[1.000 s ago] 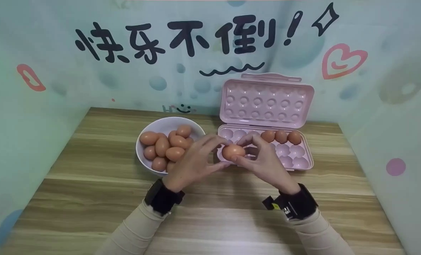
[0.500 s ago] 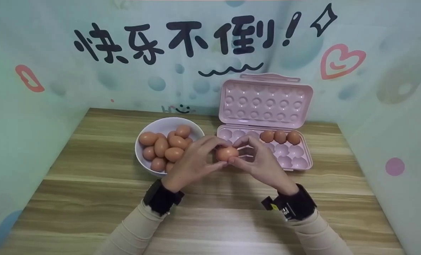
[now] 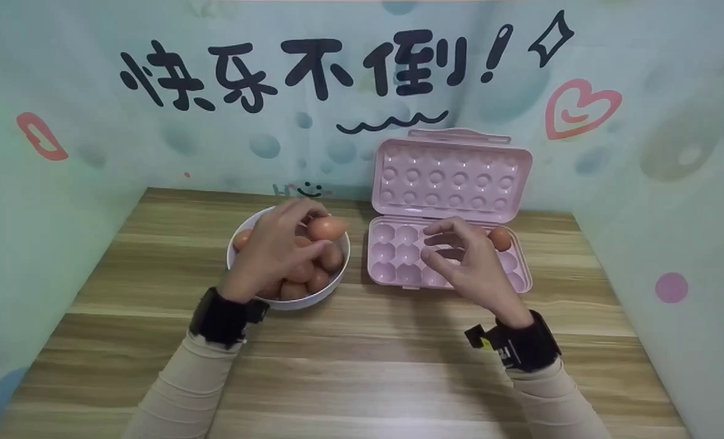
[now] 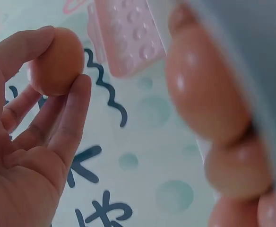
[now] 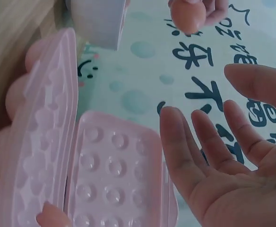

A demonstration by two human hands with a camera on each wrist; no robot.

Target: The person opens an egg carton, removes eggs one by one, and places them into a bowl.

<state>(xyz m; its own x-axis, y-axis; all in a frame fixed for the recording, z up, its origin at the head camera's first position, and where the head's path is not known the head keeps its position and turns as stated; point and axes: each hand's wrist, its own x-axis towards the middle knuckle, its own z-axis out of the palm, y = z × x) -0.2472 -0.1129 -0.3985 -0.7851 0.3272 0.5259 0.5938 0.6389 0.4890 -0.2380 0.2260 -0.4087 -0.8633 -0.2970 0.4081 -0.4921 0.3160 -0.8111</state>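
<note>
A brown egg [image 3: 327, 228] is pinched between the thumb and fingers of my left hand [image 3: 263, 253], above the white bowl [image 3: 313, 301]. The left wrist view shows the same egg [image 4: 60, 61] at the fingertips. More brown eggs [image 3: 301, 271] lie in the bowl, partly covered by the hand. My right hand [image 3: 475, 265] hovers over the pink egg carton [image 3: 392, 282], fingers loosely bent and apart, holding nothing. One egg [image 3: 500, 239] shows in the carton's back row; the hand hides the cups beside it.
The carton's lid [image 3: 453, 177] stands raised against the printed backdrop [image 3: 216, 146]. Bowl and carton sit side by side on the wooden table [image 3: 362, 366], a narrow gap between them. Backdrop cloth also rises along the table's left and right sides.
The egg, earlier held between both hands in front of the carton, has gone left over the bowl with my left hand. My right hand has let go and shifted slightly right over the carton.
</note>
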